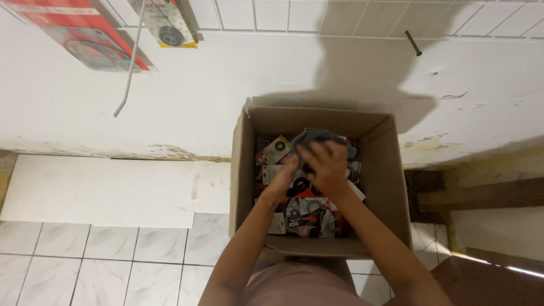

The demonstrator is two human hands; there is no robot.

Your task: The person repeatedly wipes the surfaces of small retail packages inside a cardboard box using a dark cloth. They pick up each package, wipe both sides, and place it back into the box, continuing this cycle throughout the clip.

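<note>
Both hands reach into an open cardboard box on the tiled floor against a white wall. The right hand presses on a grey cloth; the left hand touches the carded packets beneath. Whether either grip is closed cannot be told. Loosely piled packets could slide or spill if tugged. Fingertips and packet contents stay hidden.

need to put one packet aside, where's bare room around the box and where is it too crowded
Bare room: the white board on the floor left of the cardboard box, and the grey floor tiles in front of it. Crowded: inside the box, packets fill the bottom, with the left hand and right hand on them.
</note>
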